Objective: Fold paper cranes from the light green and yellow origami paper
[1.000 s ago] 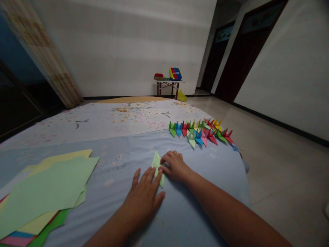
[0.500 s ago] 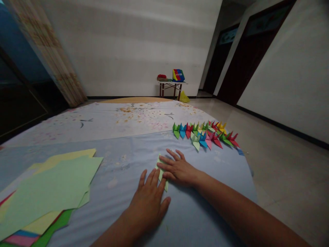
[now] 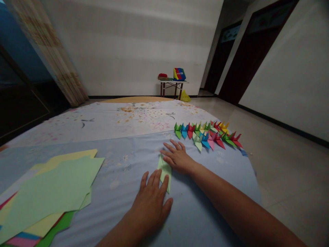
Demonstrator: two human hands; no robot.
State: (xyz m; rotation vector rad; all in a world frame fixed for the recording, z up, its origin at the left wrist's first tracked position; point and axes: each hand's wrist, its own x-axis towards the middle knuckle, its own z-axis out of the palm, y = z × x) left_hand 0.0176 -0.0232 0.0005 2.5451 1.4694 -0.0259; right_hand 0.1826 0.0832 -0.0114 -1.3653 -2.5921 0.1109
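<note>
A narrow, pale green piece of folded paper lies flat on the blue cloth, its pointed lower end toward me. My left hand rests with fingers spread, its fingertips pressing the paper's left side and lower part. From the right, my right hand reaches over the paper's upper end, palm down with fingers apart; its fingertips cover part of the top. Neither hand grips anything. Beyond my right hand stand several folded paper cranes in rows, coloured green, blue, red, pink and yellow.
At the left lies a loose stack of coloured paper sheets, pale green on top. A flowered white tablecloth covers the far part of the round table. By the wall stands a small table with a colourful box.
My right hand has slid up and away toward the far end of the paper, uncovering more of it. My left hand stays nearly in place.
</note>
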